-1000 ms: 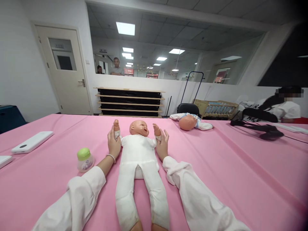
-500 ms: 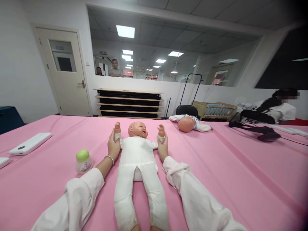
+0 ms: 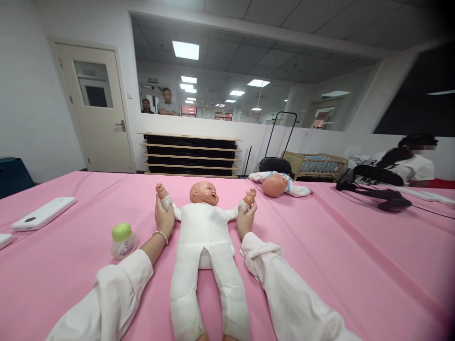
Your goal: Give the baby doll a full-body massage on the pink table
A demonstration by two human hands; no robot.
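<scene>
On its back on the pink table cover (image 3: pixel 309 255) lies a baby doll (image 3: pixel 204 225) with a white cloth body, its head away from me and turned to the right. My left hand (image 3: pixel 165 219) is closed around the doll's arm on the left, near the wrist. My right hand (image 3: pixel 246 221) grips the arm on the right in the same way. Both doll arms stretch outward and up, with the small plastic hands showing above my fingers. To the left of my left forearm stands a jar (image 3: pixel 123 241) with a green lid.
A second doll (image 3: pixel 275 184) lies at the far edge. White flat devices (image 3: pixel 44 214) rest at the left, and a black strap-like object (image 3: pixel 377 196) at the right. Beyond are stacked boards (image 3: pixel 190 154), a black chair (image 3: pixel 275 165), a wooden crib (image 3: pixel 320 166) and a seated person (image 3: pixel 408 163).
My hands have moved apart, spreading the doll's arms outward to both sides. The doll's body stays in place on the table.
</scene>
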